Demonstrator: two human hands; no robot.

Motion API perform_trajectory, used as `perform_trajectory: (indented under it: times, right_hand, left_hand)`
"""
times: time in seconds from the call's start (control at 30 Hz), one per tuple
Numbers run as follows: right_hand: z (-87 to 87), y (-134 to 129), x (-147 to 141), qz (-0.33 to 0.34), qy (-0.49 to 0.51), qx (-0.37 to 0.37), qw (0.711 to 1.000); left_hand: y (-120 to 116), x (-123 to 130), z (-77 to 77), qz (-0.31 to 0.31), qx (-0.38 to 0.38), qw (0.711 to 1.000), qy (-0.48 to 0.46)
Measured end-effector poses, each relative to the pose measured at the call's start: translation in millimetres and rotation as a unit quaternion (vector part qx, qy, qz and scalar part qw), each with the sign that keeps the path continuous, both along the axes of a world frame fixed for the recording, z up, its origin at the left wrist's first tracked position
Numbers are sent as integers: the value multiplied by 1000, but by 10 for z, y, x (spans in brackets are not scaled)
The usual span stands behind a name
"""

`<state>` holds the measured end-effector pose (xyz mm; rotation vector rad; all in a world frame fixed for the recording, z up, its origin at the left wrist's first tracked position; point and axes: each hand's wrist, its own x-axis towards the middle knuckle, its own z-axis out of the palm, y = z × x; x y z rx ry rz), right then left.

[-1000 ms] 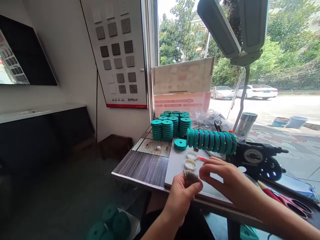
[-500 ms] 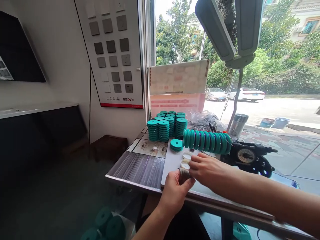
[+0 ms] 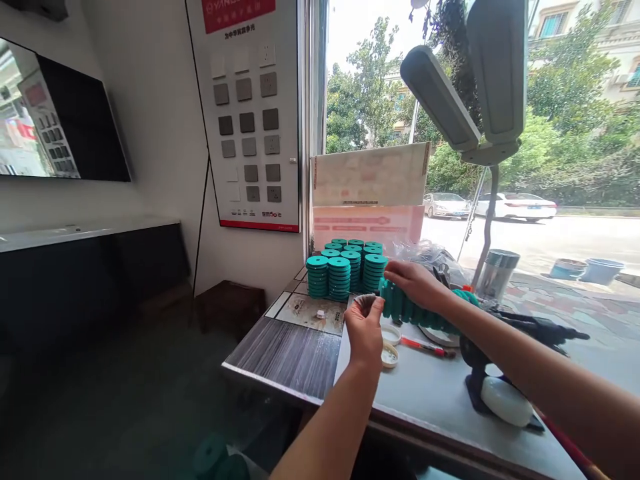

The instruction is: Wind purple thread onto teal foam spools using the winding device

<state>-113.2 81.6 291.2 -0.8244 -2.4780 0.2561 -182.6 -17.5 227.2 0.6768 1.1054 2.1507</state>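
My left hand (image 3: 367,327) is closed on a small greyish cloth-like piece (image 3: 367,300), pinched between thumb and fingers. To its right, my right hand (image 3: 413,281) reaches over a row of green spools (image 3: 400,307) mounted on a black hand-wound machine (image 3: 537,325). Its fingers are bent together by the left end of that row; whatever they pinch is too small to make out. Below the hands lie a shallow round dish (image 3: 389,357) with tiny bits in it and another pale round lid or dish (image 3: 391,335). The right forearm covers part of the machine.
Stacks of green spools (image 3: 339,280) stand at the table's back left, near a small white piece (image 3: 321,314). A red brush-like tool (image 3: 425,347) and a white oval object (image 3: 507,401) lie on the board. A lamp (image 3: 445,100) hangs above; a metal can (image 3: 500,277) stands behind.
Both hands have risen from over the dishes towards the left end of the spool row. My right hand has moved apart from the left. The view has shifted, showing more of the tabletop.
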Motion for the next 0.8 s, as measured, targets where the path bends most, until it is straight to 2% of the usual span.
perform_trajectory:
  times: [0.07,0.17,0.4,0.7,0.8]
  right_hand:
    - [-74,-89,34,-7,26,5,1000]
    - [-96,-175,66,-4,48,8,999]
    - [-128,-152,54,6,56,3,998]
    - [-16,-82,121,78,-8,-72,994]
    - [-5,-78,116,76,-15,-84,993]
  left_hand:
    - [34,5,-28,1,-1,1000,3]
    - [43,22,-58,6,-8,1000,5]
    - [76,9,-85,23,-25,999,13]
    - [96,1,-65,35,-40,998,32]
    - [97,4,-55,34,-40,998,31]
